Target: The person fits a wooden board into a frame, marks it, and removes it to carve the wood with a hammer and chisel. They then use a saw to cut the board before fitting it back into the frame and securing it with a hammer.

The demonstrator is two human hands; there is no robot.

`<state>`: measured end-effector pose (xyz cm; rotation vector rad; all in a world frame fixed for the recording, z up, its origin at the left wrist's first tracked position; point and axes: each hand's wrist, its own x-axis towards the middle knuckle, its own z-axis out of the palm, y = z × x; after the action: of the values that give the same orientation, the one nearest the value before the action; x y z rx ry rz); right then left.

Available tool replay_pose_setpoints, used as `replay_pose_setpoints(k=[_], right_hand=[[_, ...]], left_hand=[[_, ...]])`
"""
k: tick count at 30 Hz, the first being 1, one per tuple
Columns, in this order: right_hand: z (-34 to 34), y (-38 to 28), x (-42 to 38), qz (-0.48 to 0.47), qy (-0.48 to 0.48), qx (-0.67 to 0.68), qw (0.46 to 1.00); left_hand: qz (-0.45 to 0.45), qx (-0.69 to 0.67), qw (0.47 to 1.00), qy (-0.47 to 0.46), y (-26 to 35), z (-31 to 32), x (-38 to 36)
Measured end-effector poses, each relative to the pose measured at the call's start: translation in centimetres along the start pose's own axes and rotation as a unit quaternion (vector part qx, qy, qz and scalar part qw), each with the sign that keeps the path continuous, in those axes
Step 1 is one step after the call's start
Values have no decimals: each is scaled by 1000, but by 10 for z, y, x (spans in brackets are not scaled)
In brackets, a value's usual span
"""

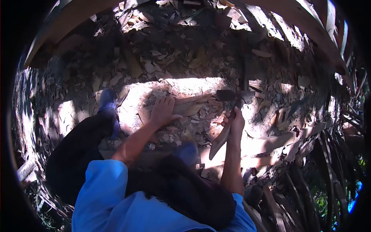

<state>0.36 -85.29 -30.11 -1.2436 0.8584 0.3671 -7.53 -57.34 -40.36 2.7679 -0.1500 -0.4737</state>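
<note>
A roughly cut piece of wood (189,106) lies on the chip-covered ground in front of me. My left hand (163,111) rests on its left part, fingers pressed on the wood and thumb out to the right. My right hand (235,120) is closed around the wooden handle (220,142) of an adze-like tool, whose dark metal head (226,95) is beside the right end of the wood piece. The lower end of the handle sticks out below my right hand, toward me.
Wood chips (170,58) cover the ground. Long planks (270,144) lie at the right, and a curved beam (58,29) crosses the upper left. Split pieces of wood (332,170) are heaped at the lower right. My shoes (107,98) are near the work.
</note>
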Motion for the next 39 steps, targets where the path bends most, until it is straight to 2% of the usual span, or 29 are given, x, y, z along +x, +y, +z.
replay_pose_setpoints(k=[3, 6, 9, 12, 15, 19, 22, 24, 26, 29, 31, 32, 34, 35, 36, 37, 39], right_hand=[[0, 4, -5, 1, -17, -17, 1000], [6, 4, -26, 4, 16, -48, 999], [-6, 9, -38, -20, 1, -71, 997], [-19, 8, -43, -11, -26, -90, 996], [-29, 8, -36, -18, -35, -90, 995], [-29, -13, -38, -96, -4, -37, 995], [-26, -14, -33, -64, -21, -20, 998], [-18, 6, -28, 19, -45, -96, 994], [-20, 15, -24, 31, -39, -79, 996], [-31, -11, -24, -37, -25, -26, 999], [-33, -41, -35, -85, 34, 5, 996], [-40, -45, -30, -111, 19, 46, 993], [-32, -37, -26, -95, 18, 51, 994], [-25, -18, -22, -61, 9, 0, 998], [-18, 3, -19, 28, -16, -99, 995], [-13, 24, -18, 47, -35, -81, 995], [-17, 12, -16, 52, -32, -50, 997]], left_hand=[[13, -41, 997, 64, 10, 1, -7], [-89, -130, 982, -105, 30, -40, -9], [-54, -47, 997, -9, 33, -9, -19], [-95, -72, 986, -119, 29, -17, -6], [-87, -67, 987, -121, 28, -24, -3], [-92, -49, 989, -102, 29, -19, -3], [-85, -41, 992, -87, 27, -12, -4], [-80, -37, 993, -78, 28, -13, -3], [-94, -50, 988, -113, 27, -15, -5], [-103, -31, 988, -114, 28, -24, 7], [-107, -25, 987, -119, 31, -21, -2], [-104, -25, 987, -117, 30, -20, 1], [-106, -23, 987, -120, 32, -20, -3], [-109, -20, 986, -121, 35, -23, -3], [-111, -16, 987, -119, 36, -26, -1], [-99, -21, 990, -103, 35, -21, -7], [-78, -26, 995, -56, 24, -7, -10]])
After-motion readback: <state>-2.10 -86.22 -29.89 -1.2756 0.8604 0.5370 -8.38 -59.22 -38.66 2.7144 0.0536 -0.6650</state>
